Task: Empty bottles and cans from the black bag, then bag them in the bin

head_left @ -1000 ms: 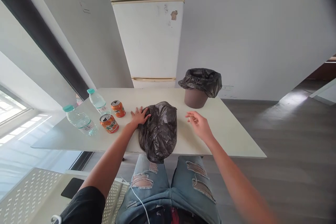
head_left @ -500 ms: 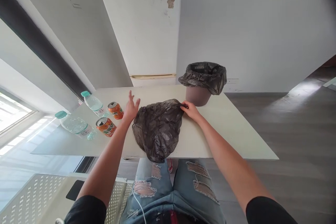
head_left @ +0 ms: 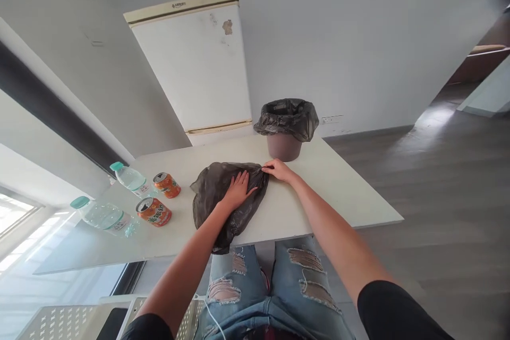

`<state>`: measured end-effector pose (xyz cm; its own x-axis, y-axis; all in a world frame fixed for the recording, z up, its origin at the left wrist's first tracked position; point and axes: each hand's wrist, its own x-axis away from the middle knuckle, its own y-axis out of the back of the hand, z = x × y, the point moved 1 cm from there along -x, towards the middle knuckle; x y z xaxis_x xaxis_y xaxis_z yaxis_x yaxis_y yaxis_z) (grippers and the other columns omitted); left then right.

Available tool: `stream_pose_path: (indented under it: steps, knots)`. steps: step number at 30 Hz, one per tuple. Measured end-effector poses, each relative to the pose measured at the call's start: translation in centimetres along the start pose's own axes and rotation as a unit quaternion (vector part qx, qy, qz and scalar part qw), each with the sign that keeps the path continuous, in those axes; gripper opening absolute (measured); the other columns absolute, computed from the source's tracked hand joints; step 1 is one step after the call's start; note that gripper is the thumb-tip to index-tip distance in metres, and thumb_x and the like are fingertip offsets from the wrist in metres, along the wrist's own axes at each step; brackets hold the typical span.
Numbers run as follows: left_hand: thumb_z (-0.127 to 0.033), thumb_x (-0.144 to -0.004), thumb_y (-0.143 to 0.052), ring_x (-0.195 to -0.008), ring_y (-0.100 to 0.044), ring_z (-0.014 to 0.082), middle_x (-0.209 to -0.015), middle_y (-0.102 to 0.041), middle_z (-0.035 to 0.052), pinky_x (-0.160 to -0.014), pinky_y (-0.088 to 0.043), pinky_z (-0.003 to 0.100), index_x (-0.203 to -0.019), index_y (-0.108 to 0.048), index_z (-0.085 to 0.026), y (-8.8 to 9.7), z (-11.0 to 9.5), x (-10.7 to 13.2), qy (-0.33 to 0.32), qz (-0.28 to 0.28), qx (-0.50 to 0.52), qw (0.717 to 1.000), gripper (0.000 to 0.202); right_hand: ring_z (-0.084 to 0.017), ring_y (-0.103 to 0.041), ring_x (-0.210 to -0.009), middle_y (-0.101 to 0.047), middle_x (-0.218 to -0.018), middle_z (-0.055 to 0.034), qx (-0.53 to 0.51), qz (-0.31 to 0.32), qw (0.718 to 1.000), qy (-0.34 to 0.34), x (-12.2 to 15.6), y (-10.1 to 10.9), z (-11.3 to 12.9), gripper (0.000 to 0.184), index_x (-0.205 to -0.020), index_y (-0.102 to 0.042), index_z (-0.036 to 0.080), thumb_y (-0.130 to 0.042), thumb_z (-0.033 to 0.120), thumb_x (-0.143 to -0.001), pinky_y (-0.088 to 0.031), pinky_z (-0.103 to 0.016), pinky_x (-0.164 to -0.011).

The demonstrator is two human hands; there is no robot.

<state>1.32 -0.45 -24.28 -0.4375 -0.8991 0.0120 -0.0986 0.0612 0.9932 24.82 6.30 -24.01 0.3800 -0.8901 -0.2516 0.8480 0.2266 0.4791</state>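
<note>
Head view: right hand (head_left: 277, 170) pinches the black bag (head_left: 211, 191); left hand (head_left: 239, 191) lies spread on it. The bag pokes past the near edge of the tabletop (head_left: 350, 191), a gap from 2 cans (head_left: 154, 212).

White table (head_left: 342, 191): black plastic bag (head_left: 211, 191) mid-front, drooping over near edge; brown bin (head_left: 283, 147) with black liner (head_left: 305, 122) at far right; left side, far orange can (head_left: 166, 185), near orange can (head_left: 154, 212), beside them two teal-capped clear bottles (head_left: 101, 216)

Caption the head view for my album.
Left hand flat on a black bag, right hand pinching its edge; cans and bottles nearby.
</note>
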Motion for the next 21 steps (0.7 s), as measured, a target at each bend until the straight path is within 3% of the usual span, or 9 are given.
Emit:
stream_pose_path:
  steps: [3, 9, 13, 15, 18, 20, 21]
  knots:
    - [-0.054, -0.111, -0.037, -0.160, -0.028, 0.0412, -0.173, -0.029, 0.0214, -0.131, -0.025, 0.061, -0.167, -0.030, -0.005, 0.7, 2.6, 1.2, 0.001, -0.012, -0.014, 1.000, 0.075, -0.019, -0.054, -0.074, -0.066, -0.074, -0.0017, 0.032, -0.043, 0.998, -0.012, -0.1, 0.3, -0.1, 0.036, -0.075, -0.068, 0.019, -0.058, 0.051, -0.089, -0.041, -0.031, -0.076]
    - [-0.042, -0.109, -0.042, -0.145, -0.048, 0.0348, -0.155, -0.053, 0.0212, -0.124, -0.039, 0.046, -0.150, -0.053, -0.007, 1.5, 7.6, 2.9, 0.080, -0.115, -0.018, 0.990, 0.055, -0.017, -0.043, -0.069, -0.056, -0.066, -0.0015, 0.096, -0.137, 0.984, -0.057, -0.5, 0.9, -1.0, 0.037, -0.062, -0.049, 0.022, -0.049, 0.041, -0.093, -0.037, -0.031, -0.079]
    - [-0.040, -0.108, -0.042, -0.135, -0.056, 0.0337, -0.143, -0.060, 0.0192, -0.121, -0.043, 0.046, -0.139, -0.062, -0.010, 1.6, 11.3, 4.0, 0.148, -0.126, -0.009, 0.981, 0.047, -0.017, -0.040, -0.066, -0.050, -0.060, -0.0006, 0.122, -0.158, 0.977, -0.074, -0.8, 0.6, -1.4, 0.039, -0.059, -0.044, 0.023, -0.051, 0.041, -0.094, -0.037, -0.031, -0.079]
    - [-0.037, -0.106, -0.042, -0.132, -0.057, 0.0357, -0.138, -0.061, 0.0215, -0.120, -0.044, 0.049, -0.133, -0.065, -0.008, 2.4, 12.2, 4.5, 0.188, -0.146, -0.005, 0.971, 0.046, -0.018, -0.041, -0.066, -0.050, -0.059, -0.0009, 0.128, -0.165, 0.975, -0.078, -0.9, 0.4, -1.5, 0.040, -0.059, -0.043, 0.023, -0.052, 0.041, -0.094, -0.037, -0.032, -0.078]
    - [-0.034, -0.107, -0.036, -0.132, -0.056, 0.0376, -0.134, -0.062, 0.0233, -0.119, -0.044, 0.052, -0.125, -0.068, -0.009, 4.5, 10.3, 4.6, 0.228, -0.240, 0.006, 0.944, 0.045, -0.019, -0.045, -0.066, -0.054, -0.062, -0.0029, 0.125, -0.176, 0.973, -0.079, -1.0, 0.3, -1.5, 0.040, -0.059, -0.044, 0.024, -0.053, 0.041, -0.094, -0.038, -0.033, -0.078]
    - [-0.034, -0.109, -0.031, -0.133, -0.056, 0.0351, -0.134, -0.064, 0.0216, -0.121, -0.043, 0.049, -0.125, -0.067, -0.012, 5.8, 6.7, 3.8, 0.191, -0.296, 0.023, 0.936, 0.045, -0.020, -0.050, -0.069, -0.059, -0.066, -0.0049, 0.113, -0.179, 0.974, -0.076, -1.0, 0.2, -1.3, 0.038, -0.062, -0.049, 0.023, -0.053, 0.043, -0.093, -0.040, -0.034, -0.079]
    - [-0.039, -0.110, -0.034, -0.136, -0.055, 0.0339, -0.137, -0.063, 0.0205, -0.123, -0.041, 0.047, -0.131, -0.065, -0.012, 6.1, 4.4, 3.0, 0.139, -0.290, 0.034, 0.946, 0.046, -0.021, -0.052, -0.071, -0.061, -0.068, -0.0056, 0.104, -0.176, 0.976, -0.071, -1.0, 0.1, -1.2, 0.036, -0.064, -0.051, 0.023, -0.054, 0.044, -0.093, -0.041, -0.034, -0.079]
